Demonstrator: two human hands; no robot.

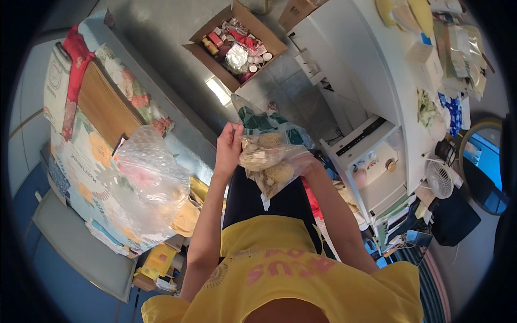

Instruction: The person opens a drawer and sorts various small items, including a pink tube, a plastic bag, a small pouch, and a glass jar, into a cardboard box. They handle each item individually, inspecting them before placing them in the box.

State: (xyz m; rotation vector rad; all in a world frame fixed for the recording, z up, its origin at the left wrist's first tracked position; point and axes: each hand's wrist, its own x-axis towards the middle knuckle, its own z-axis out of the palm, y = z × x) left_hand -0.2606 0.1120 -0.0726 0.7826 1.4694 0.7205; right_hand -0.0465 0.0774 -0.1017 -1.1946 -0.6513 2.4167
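Held in front of my body is a clear plastic bag [269, 157] with pale beige, rounded clumps inside; their kind is hard to make out. At its upper left corner, my left hand [230, 143] is closed in a pinch on the plastic. My right hand [311, 166] grips the bag's right side, its fingers partly hidden by the clear film. Just beyond the bag lies a dark green and clear plastic package [269, 121], partly covered by it.
An open cardboard box [232, 83] full of jars, packets and a foil bundle sits on the floor ahead. To the left, a flower-patterned covered surface [91, 177] carries a clear plastic bag [148, 172]. On the right are a white cabinet with an open drawer [379, 172] and a small fan [439, 178].
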